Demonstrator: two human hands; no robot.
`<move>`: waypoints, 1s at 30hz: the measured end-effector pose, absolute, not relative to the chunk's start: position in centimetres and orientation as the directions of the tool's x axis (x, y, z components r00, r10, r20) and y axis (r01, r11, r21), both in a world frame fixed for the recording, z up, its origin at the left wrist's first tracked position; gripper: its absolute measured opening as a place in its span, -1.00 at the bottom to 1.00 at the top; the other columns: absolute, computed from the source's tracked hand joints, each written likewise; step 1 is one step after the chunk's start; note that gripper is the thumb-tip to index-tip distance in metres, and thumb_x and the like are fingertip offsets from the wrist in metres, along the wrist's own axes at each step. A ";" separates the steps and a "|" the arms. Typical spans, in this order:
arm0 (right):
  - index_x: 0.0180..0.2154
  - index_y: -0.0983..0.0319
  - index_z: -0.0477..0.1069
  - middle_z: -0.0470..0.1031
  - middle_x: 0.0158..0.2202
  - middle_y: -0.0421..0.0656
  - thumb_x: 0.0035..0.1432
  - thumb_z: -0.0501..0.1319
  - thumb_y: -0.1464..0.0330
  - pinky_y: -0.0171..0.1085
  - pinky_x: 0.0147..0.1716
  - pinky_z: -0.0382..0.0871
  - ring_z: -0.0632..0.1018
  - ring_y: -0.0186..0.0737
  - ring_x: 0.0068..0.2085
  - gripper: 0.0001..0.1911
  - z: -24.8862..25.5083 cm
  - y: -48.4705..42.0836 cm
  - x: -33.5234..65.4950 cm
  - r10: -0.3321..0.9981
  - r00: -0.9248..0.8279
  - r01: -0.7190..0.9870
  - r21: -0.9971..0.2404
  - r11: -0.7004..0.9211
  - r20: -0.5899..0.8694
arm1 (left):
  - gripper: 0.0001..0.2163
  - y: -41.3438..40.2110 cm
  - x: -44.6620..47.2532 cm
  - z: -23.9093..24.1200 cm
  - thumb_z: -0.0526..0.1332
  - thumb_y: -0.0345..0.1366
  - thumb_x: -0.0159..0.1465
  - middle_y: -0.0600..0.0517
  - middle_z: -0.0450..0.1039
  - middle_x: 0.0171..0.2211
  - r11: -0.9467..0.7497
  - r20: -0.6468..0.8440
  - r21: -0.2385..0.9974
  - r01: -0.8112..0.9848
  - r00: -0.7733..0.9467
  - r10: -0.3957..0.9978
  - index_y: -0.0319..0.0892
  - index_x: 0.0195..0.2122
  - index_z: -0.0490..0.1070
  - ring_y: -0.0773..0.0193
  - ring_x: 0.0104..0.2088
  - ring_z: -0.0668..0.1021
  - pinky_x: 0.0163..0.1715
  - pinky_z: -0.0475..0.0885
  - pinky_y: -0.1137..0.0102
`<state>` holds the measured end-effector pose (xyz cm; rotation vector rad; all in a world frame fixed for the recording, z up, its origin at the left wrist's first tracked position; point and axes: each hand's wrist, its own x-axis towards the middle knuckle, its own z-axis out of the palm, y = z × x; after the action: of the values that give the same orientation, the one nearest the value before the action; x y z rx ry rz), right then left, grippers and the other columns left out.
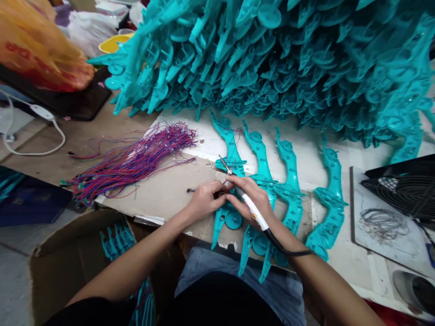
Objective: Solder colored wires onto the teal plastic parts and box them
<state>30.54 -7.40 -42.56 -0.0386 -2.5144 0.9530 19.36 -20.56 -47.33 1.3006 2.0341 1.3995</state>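
Observation:
My right hand (253, 199) is closed round a white soldering iron (252, 209), its metal tip pointing up and left and its black cord trailing right. My left hand (206, 198) pinches something small and dark over the leftmost teal plastic part (227, 170), beside the right hand. Three more teal parts lie in a row to the right, the nearest (261, 158) running under my right hand. A bundle of red and blue wires (136, 160) lies to the left on the board.
A big heap of teal plastic parts (288, 59) fills the back. A cardboard box (74, 262) with more parts stands at lower left. A small black fan (404, 190) and a coil of solder wire (382, 224) sit right. An orange bag (37, 45) lies far left.

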 end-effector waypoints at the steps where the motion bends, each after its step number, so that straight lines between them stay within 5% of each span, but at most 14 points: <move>1: 0.07 0.10 0.34 0.53 -0.08 -0.12 0.22 0.20 0.37 -0.15 -0.08 0.48 0.54 -0.18 -0.08 -0.63 -42.8 -7.6 30.2 0.170 -0.899 -0.141 -0.633 0.761 0.404 | -0.94 -20.6 19.3 -47.3 0.17 -0.41 0.14 0.02 0.45 -0.43 0.093 0.199 0.870 0.483 -0.517 0.832 -0.19 -0.39 0.43 0.26 -0.37 0.47 -0.32 0.36 0.37; 5: 0.03 0.13 0.37 0.54 -0.12 -0.12 0.24 0.14 0.42 -0.19 -0.10 0.46 0.54 -0.21 -0.10 -0.69 -43.2 -8.0 29.6 0.205 -0.883 -0.128 -0.636 0.761 0.423 | -0.95 -20.7 19.4 -46.8 0.17 -0.42 0.14 0.06 0.40 -0.48 0.135 0.143 0.884 0.448 -0.534 0.833 -0.20 -0.42 0.41 0.30 -0.42 0.44 -0.38 0.32 0.41; 9: 0.02 0.14 0.37 0.54 -0.20 -0.15 0.23 0.15 0.43 -0.20 -0.09 0.44 0.53 -0.21 -0.14 -0.68 -43.2 -7.5 29.7 0.310 -0.858 -0.046 -0.664 0.747 0.409 | -0.86 -20.6 19.2 -46.1 0.20 -0.31 0.19 0.11 0.37 -0.52 0.160 -0.019 0.968 0.195 -0.573 0.819 -0.21 -0.25 0.46 0.38 -0.53 0.37 -0.50 0.26 0.46; 15: 0.00 0.13 0.40 0.54 -0.24 -0.16 0.23 0.18 0.37 -0.20 -0.10 0.43 0.53 -0.21 -0.17 -0.71 -42.4 -6.5 30.5 0.376 -0.844 0.002 -0.699 0.715 0.383 | -0.84 -19.6 18.9 -45.6 0.25 -0.24 0.15 0.04 0.47 -0.48 0.101 -0.105 0.994 -0.039 -0.596 0.796 -0.24 -0.41 0.49 0.34 -0.46 0.43 -0.44 0.33 0.44; 30: -0.25 0.23 0.54 0.53 -0.42 -0.15 0.14 0.22 0.55 -0.25 -0.32 0.46 0.56 -0.26 -0.35 -0.82 -41.2 -7.0 36.9 0.467 -0.745 -0.032 -0.724 0.689 0.477 | -0.89 -18.3 19.7 -46.5 0.22 -0.31 0.13 0.07 0.44 -0.51 0.269 -0.071 0.943 0.198 -0.668 0.741 -0.24 -0.44 0.48 0.37 -0.50 0.41 -0.47 0.27 0.46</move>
<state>36.93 -6.99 -41.24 -0.3321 -2.2346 0.9751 19.74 -18.28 -46.54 0.8445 2.0354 1.4017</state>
